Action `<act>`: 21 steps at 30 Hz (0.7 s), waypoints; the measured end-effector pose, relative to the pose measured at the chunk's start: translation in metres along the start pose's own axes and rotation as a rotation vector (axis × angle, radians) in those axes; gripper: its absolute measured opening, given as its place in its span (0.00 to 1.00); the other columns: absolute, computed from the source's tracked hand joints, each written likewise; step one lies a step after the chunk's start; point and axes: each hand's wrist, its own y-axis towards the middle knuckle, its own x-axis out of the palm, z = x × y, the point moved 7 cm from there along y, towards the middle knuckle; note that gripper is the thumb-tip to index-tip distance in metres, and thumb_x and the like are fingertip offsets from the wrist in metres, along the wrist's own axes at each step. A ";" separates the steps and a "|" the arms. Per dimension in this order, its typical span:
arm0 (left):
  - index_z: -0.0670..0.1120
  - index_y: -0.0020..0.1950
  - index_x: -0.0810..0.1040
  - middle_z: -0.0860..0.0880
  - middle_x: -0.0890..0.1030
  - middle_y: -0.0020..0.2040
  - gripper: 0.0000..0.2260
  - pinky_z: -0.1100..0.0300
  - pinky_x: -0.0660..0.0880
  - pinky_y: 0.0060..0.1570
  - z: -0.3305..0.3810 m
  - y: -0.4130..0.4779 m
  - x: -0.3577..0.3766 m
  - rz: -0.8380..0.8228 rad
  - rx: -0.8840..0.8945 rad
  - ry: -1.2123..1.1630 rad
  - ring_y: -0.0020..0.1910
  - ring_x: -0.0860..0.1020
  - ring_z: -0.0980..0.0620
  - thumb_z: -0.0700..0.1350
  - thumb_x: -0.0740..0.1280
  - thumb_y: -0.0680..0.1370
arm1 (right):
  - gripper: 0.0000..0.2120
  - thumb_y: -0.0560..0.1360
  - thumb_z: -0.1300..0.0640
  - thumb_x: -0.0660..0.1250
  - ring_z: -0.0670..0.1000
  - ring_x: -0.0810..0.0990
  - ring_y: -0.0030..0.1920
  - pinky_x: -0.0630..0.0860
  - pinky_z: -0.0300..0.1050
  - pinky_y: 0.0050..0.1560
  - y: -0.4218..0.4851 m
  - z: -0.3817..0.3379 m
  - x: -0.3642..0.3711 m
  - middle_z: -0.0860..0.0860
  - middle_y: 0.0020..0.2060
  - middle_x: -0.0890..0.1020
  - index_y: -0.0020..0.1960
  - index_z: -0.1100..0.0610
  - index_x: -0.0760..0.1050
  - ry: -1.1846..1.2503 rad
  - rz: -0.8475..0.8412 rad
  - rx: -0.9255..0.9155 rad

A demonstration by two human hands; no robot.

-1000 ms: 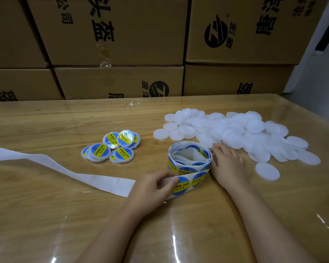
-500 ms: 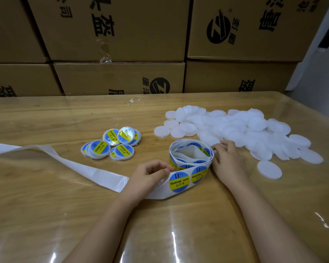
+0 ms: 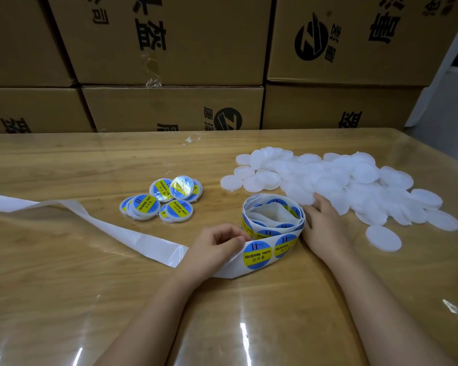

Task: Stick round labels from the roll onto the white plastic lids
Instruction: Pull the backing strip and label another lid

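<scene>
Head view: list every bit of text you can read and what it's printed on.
"SOLDERING PASTE": round label on the loose end of the label roll.
"II" and "助焊膏": same label, above and below that.
"SOLDERING PASTE": labelled lids.
"Z" in a circle: cardboard boxes; their Chinese characters are cropped or inverted, unread.

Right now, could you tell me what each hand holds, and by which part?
The left hand pinches the loose strip of the label roll at its top edge, beside the nearest label. The right hand holds nothing.
</scene>
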 end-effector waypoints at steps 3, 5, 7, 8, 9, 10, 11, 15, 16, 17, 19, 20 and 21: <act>0.54 0.40 0.83 0.52 0.85 0.43 0.08 0.67 0.75 0.43 0.001 0.000 0.001 0.004 -0.001 -0.014 0.44 0.81 0.59 0.45 0.65 0.72 | 0.20 0.80 0.53 0.53 0.55 0.57 0.71 0.56 0.51 0.69 -0.001 -0.003 0.005 0.45 0.77 0.50 0.70 0.42 0.65 -0.133 -0.082 -0.053; 0.54 0.39 0.83 0.52 0.85 0.42 0.07 0.67 0.74 0.42 0.000 0.001 0.001 0.010 -0.007 -0.021 0.43 0.81 0.59 0.47 0.65 0.70 | 0.21 0.80 0.53 0.51 0.53 0.54 0.72 0.53 0.51 0.69 0.000 -0.003 0.010 0.42 0.77 0.48 0.72 0.40 0.62 -0.192 -0.132 -0.058; 0.55 0.39 0.83 0.53 0.84 0.42 0.07 0.68 0.74 0.41 -0.001 0.001 0.001 0.012 -0.008 -0.019 0.42 0.81 0.59 0.47 0.65 0.70 | 0.21 0.80 0.52 0.50 0.53 0.54 0.73 0.53 0.51 0.70 0.001 -0.002 0.010 0.43 0.77 0.48 0.73 0.41 0.60 -0.197 -0.131 -0.040; 0.55 0.39 0.83 0.53 0.84 0.42 0.07 0.67 0.74 0.41 -0.002 0.002 0.001 0.012 -0.006 -0.020 0.42 0.81 0.60 0.47 0.65 0.70 | 0.22 0.81 0.51 0.50 0.53 0.54 0.73 0.53 0.51 0.70 0.001 0.000 0.010 0.44 0.77 0.47 0.74 0.42 0.58 -0.189 -0.124 -0.027; 0.55 0.39 0.83 0.53 0.84 0.42 0.07 0.67 0.74 0.41 -0.001 0.002 0.001 0.013 -0.009 -0.022 0.42 0.81 0.60 0.47 0.65 0.70 | 0.23 0.81 0.51 0.51 0.54 0.54 0.74 0.53 0.51 0.71 0.002 0.001 0.010 0.45 0.77 0.47 0.75 0.43 0.55 -0.181 -0.117 -0.016; 0.56 0.39 0.83 0.52 0.84 0.42 0.07 0.67 0.74 0.41 -0.001 0.002 0.001 0.016 -0.008 -0.024 0.42 0.80 0.60 0.47 0.65 0.70 | 0.24 0.81 0.51 0.51 0.54 0.54 0.74 0.54 0.51 0.71 0.002 0.001 0.010 0.46 0.77 0.47 0.76 0.45 0.53 -0.174 -0.108 -0.005; 0.56 0.38 0.83 0.52 0.84 0.42 0.08 0.67 0.74 0.42 -0.001 0.002 0.001 0.017 -0.009 -0.022 0.42 0.80 0.60 0.46 0.65 0.72 | 0.24 0.81 0.51 0.52 0.55 0.55 0.74 0.54 0.52 0.71 0.002 0.002 0.009 0.47 0.77 0.47 0.76 0.47 0.52 -0.166 -0.094 0.001; 0.54 0.39 0.83 0.52 0.85 0.43 0.14 0.67 0.74 0.42 -0.002 0.002 -0.001 0.016 -0.001 -0.001 0.43 0.80 0.59 0.38 0.65 0.77 | 0.22 0.81 0.55 0.54 0.56 0.62 0.71 0.62 0.50 0.68 0.003 0.000 -0.001 0.51 0.76 0.56 0.75 0.54 0.60 -0.023 0.040 0.007; 0.53 0.39 0.83 0.51 0.85 0.43 0.13 0.67 0.74 0.42 -0.003 0.002 -0.002 0.019 0.000 0.001 0.43 0.80 0.59 0.38 0.65 0.77 | 0.21 0.81 0.57 0.55 0.56 0.64 0.69 0.64 0.49 0.66 0.003 0.002 -0.006 0.51 0.75 0.59 0.73 0.57 0.62 0.049 0.093 0.025; 0.53 0.40 0.83 0.51 0.84 0.42 0.12 0.67 0.74 0.42 -0.002 0.002 -0.002 0.021 -0.003 -0.004 0.43 0.80 0.59 0.38 0.66 0.77 | 0.20 0.81 0.58 0.55 0.55 0.67 0.68 0.66 0.47 0.63 0.003 0.004 -0.010 0.52 0.73 0.61 0.72 0.58 0.65 0.123 0.150 0.051; 0.53 0.40 0.83 0.50 0.84 0.41 0.11 0.68 0.74 0.41 -0.001 0.002 -0.003 0.024 0.003 -0.014 0.41 0.80 0.59 0.39 0.67 0.76 | 0.19 0.80 0.60 0.57 0.54 0.72 0.63 0.67 0.42 0.56 0.000 0.008 -0.019 0.52 0.71 0.65 0.69 0.61 0.68 0.255 0.271 0.098; 0.54 0.39 0.83 0.50 0.83 0.39 0.11 0.68 0.74 0.41 -0.002 0.003 -0.003 0.025 0.012 -0.018 0.40 0.79 0.59 0.38 0.68 0.76 | 0.18 0.79 0.60 0.58 0.53 0.74 0.62 0.67 0.41 0.54 -0.003 0.008 -0.024 0.52 0.69 0.65 0.68 0.61 0.69 0.308 0.331 0.096; 0.54 0.39 0.83 0.50 0.81 0.37 0.12 0.69 0.73 0.40 -0.001 0.003 -0.003 0.026 0.013 -0.028 0.39 0.78 0.59 0.38 0.68 0.75 | 0.18 0.79 0.61 0.59 0.52 0.74 0.61 0.68 0.40 0.53 -0.007 0.003 -0.030 0.52 0.69 0.66 0.68 0.61 0.69 0.347 0.390 0.069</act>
